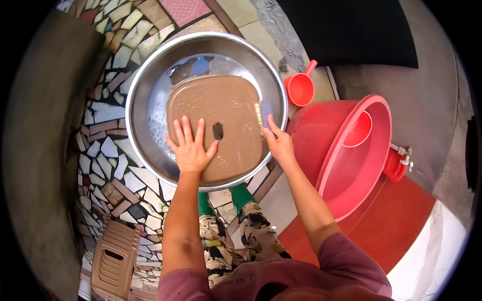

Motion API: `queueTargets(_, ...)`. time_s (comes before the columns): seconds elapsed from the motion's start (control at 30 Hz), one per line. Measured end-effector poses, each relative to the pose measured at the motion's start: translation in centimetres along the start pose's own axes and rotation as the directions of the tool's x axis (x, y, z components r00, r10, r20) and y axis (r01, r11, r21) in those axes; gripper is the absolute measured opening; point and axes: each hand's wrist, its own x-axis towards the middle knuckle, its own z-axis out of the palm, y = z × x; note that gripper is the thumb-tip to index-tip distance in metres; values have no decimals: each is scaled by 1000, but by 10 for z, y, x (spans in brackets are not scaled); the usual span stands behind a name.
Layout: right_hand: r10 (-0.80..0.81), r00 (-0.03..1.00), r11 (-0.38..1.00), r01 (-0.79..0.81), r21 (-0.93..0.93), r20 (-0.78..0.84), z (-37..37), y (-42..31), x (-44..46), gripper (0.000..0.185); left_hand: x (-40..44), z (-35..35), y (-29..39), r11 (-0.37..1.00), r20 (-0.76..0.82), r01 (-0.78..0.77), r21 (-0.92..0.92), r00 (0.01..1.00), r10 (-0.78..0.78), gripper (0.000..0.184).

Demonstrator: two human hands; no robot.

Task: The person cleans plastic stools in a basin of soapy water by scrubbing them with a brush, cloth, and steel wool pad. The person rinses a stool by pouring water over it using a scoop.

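A brown plastic stool [231, 100] with an oval slot in its seat sits inside a wide metal basin [143, 65]. Its seat faces up, wet and dotted with suds; its legs are hidden. Soapy water [156, 113] shows around the seat's left and upper edges. My left hand [191, 150] lies flat on the seat, fingers spread, just left of the slot. In my right hand [279, 146] is a scrub brush [265, 111] with a purple-grey back, its pale bristles against the stool's right edge.
Right of the basin, a large pink-red tub [326, 135] leans on its side with a red bowl-like scoop [359, 129] inside. A red dipper [301, 89] lies above it. Another brown stool [114, 261] is at lower left on the stone-mosaic floor [103, 165]. A tap [402, 153] is at right.
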Motion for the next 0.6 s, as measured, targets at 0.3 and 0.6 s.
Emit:
queueTargets(0.3,-75,971,975,119,-189,227,31,-77,81,44,2,2,-5,999,-25,-7,46,1000,8,78)
queueTargets(0.6,-37,933,975,113,-192,359,98,-160,88,43,1,1,-10,999,42,10,-33,999,-8,77)
